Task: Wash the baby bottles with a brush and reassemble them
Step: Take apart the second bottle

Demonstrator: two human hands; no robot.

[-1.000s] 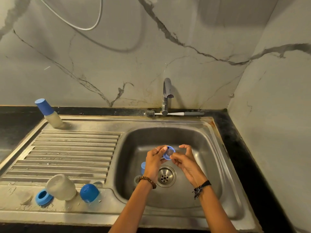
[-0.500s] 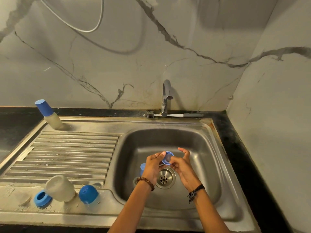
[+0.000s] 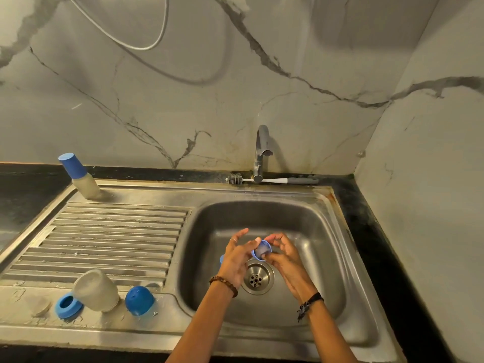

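Steel sink (image 3: 309,226) in black bench (image 3: 23,195), marble walls — both hands' fingers (image 3: 272,238) pinch blue ring (image 3: 262,251); brush (image 3: 272,180) at 12 o'clock.

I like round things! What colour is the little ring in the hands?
Blue. The ring, held between both hands over the sink, shows best in the head view.

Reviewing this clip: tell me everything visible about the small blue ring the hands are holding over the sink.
The blue ring looks like a small round plastic collar, blue at the rim with a pale, translucent centre, perhaps a teat seated in it; blur hides finer detail. It is tilted, its opening facing up towards the camera, held above the sink basin just behind the drain. The left hand supports its left edge with the thumb; the right hand pinches its right edge. Nothing else touches it.
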